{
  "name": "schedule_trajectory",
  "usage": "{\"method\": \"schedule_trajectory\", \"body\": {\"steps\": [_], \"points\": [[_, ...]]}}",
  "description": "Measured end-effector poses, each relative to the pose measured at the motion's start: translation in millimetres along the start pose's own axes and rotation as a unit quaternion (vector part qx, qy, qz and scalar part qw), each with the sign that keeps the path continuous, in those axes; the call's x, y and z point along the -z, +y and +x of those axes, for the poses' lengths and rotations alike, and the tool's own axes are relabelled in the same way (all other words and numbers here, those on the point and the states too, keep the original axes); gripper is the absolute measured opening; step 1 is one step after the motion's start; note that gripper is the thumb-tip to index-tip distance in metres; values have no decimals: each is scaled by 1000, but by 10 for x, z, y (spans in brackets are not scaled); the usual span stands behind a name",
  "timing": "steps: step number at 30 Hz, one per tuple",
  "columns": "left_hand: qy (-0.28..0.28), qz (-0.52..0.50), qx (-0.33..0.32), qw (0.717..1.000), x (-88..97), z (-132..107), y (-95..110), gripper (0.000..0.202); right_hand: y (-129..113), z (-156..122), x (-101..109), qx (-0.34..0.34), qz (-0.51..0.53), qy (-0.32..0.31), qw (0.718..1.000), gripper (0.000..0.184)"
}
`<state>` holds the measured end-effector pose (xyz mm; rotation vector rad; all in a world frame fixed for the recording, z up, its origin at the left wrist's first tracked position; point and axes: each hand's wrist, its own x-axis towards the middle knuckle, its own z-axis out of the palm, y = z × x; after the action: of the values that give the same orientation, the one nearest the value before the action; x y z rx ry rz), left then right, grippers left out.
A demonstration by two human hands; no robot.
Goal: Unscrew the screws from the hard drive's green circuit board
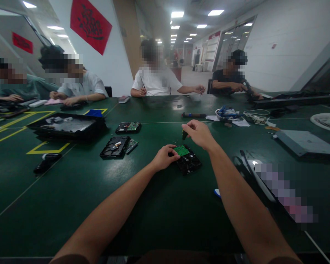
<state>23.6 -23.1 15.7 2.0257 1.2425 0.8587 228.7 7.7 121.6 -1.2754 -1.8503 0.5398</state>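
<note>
A black hard drive point(191, 164) with a green circuit board point(181, 150) lies on the green table in front of me. My left hand point(166, 157) grips its left edge, thumb and fingers closed on it. Above the drive's far side, my right hand point(198, 134) pinches a short, dark screwdriver point(184, 135) with a bit of yellow on it, pointing down. Its tip is too small to make out. Tiny specks, perhaps screws, lie just beyond the drive. To the left are an opened drive casing point(114, 147), a loose circuit board point(132, 145) and another hard drive point(128, 127).
A black tray point(68, 124) stands at left, near a dark object point(47, 162). Farther right are a dark cylindrical tool point(194, 115), a bowl of blue items point(227, 112), white cable point(257, 116) and a grey metal box point(309, 142). Several people sit across the table.
</note>
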Motion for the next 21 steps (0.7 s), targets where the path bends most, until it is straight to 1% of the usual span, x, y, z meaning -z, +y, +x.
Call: {"method": "schedule_trajectory", "body": {"steps": [2,4,7,9,11,13,15,18,21], "points": [[0,0,1,1000,2,0,1,11,-21,-8,-4,-13,12,0,1000,27],[-2,0,-1,1000,3,3,-2,11,-45,-20,-17,-16,48,-19,999,25],[-4,-2,-7,1000,0,8,-11,10,-67,-33,-34,-7,107,-61,992,33],[-1,-3,-5,1000,-3,9,-15,9,-67,-34,-33,-2,121,-77,990,38],[1,-3,-2,1000,-7,9,-19,9,-61,-30,-15,5,97,-76,992,39],[0,-1,0,1000,-9,11,-22,10,-54,-23,8,12,46,-58,997,38],[-2,1,3,1000,-10,14,-24,10,-50,-17,21,4,12,-36,999,35],[-3,3,7,1000,-11,20,-29,11,-47,-18,1,-27,39,-29,998,29],[-3,3,5,1000,-13,24,-33,10,-45,-25,-43,-26,103,-55,993,32]]}}
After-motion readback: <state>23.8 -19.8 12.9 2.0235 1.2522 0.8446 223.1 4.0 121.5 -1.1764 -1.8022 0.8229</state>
